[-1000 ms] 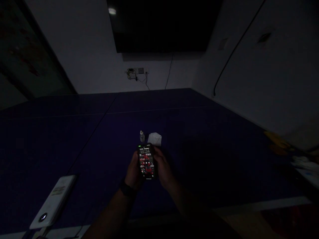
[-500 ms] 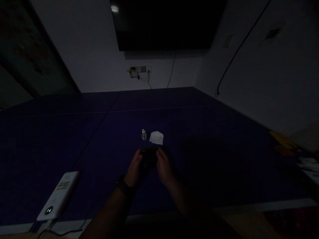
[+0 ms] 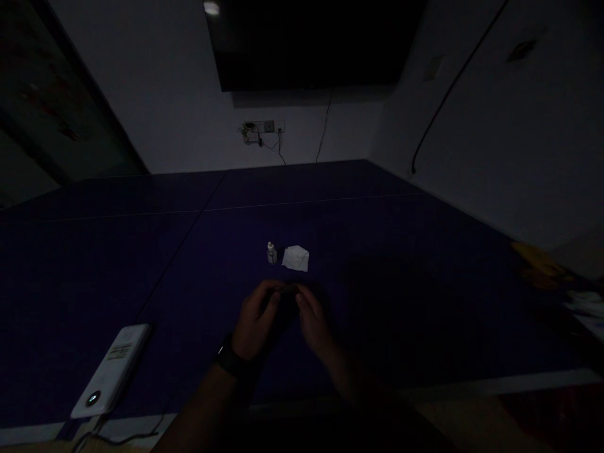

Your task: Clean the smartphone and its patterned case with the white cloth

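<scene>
The room is very dim. My left hand (image 3: 253, 322), with a dark watch on its wrist, and my right hand (image 3: 312, 321) are close together low over the dark blue table (image 3: 401, 251). Their fingers curl round a dark phone (image 3: 284, 301) held between them; its screen is off and it is barely visible. I cannot tell whether the phone touches the table. Just beyond the hands stand a small bottle (image 3: 271, 253) and a white folded tissue (image 3: 296, 258).
A white power bank (image 3: 111, 371) with a lit dot and a cable lies at the near left edge. A dark screen (image 3: 306, 44) hangs on the far wall above wall sockets (image 3: 259, 128). Yellowish and white things (image 3: 542, 272) lie at the right edge.
The phone's lit screen has gone dark. Both hands have lowered it and tipped it flatter toward the table.
</scene>
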`<action>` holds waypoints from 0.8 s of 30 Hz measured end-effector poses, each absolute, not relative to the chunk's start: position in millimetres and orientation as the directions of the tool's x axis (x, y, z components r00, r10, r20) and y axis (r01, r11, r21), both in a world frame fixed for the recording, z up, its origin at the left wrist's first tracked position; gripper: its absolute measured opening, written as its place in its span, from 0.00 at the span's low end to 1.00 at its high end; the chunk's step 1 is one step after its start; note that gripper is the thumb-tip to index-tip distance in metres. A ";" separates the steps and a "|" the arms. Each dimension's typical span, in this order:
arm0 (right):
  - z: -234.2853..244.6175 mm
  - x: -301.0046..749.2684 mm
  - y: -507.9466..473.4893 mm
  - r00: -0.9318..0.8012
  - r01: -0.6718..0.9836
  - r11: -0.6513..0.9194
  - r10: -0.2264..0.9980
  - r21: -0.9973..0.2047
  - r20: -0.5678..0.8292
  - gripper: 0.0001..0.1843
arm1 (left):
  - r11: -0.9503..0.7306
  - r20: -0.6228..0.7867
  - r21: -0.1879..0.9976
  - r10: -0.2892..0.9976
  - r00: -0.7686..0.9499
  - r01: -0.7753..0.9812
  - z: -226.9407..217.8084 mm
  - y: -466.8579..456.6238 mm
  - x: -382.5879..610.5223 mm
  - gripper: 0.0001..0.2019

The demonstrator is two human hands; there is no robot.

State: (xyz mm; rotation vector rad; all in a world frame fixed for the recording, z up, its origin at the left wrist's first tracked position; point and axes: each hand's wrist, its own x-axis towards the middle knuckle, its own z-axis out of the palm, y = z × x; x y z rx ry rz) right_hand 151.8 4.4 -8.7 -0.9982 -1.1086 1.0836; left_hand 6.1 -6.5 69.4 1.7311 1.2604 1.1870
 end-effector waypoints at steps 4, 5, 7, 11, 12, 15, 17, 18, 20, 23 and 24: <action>0.5 153.8 -2.2 -0.005 -0.078 0.229 0.973 -0.970 0.230 0.19 | -0.372 0.329 0.811 0.928 0.173 0.452 74.4 -9.4 9.7 0.12; 2.9 154.5 -3.4 -0.035 -0.060 0.245 0.968 -0.968 0.248 0.19 | -0.384 0.337 0.792 0.923 0.183 0.474 75.2 -10.4 10.3 0.12; 7.7 156.3 -5.2 -0.071 -0.020 0.292 0.953 -0.956 0.293 0.17 | -0.402 0.347 0.757 0.915 0.204 0.516 76.7 -13.0 11.0 0.12; 18.1 162.7 -6.3 -0.154 0.051 0.444 0.889 -0.894 0.432 0.14 | -0.444 0.371 0.654 0.894 0.253 0.612 77.7 -20.6 9.6 0.11; 20.3 164.6 -6.2 -0.196 0.058 0.485 0.863 -0.873 0.466 0.14 | -0.459 0.379 0.622 0.885 0.269 0.635 77.4 -22.6 9.0 0.11; 23.7 168.9 -5.6 -0.312 0.049 0.579 0.783 -0.814 0.538 0.15 | -0.512 0.408 0.526 0.853 0.327 0.679 75.1 -27.6 6.9 0.11; 22.7 169.8 -5.7 -0.347 0.035 0.613 0.748 -0.789 0.565 0.15 | -0.536 0.423 0.484 0.836 0.351 0.692 72.5 -29.4 5.5 0.10; 21.6 169.8 -6.0 -0.350 0.028 0.624 0.738 -0.781 0.577 0.15 | -0.545 0.427 0.474 0.829 0.360 0.692 71.0 -29.8 4.9 0.10; 19.6 169.6 -7.3 -0.347 0.014 0.639 0.724 -0.769 0.596 0.16 | -0.558 0.433 0.471 0.821 0.372 0.683 67.7 -30.3 3.6 0.10; 18.5 170.1 -10.9 -0.343 0.012 0.642 0.722 -0.766 0.600 0.16 | -0.585 0.441 0.464 0.804 0.399 0.665 62.8 -31.6 1.0 0.10; 18.4 170.4 -12.3 -0.346 0.017 0.640 0.725 -0.768 0.596 0.16 | -0.597 0.442 0.457 0.796 0.415 0.659 61.4 -32.3 -0.1 0.10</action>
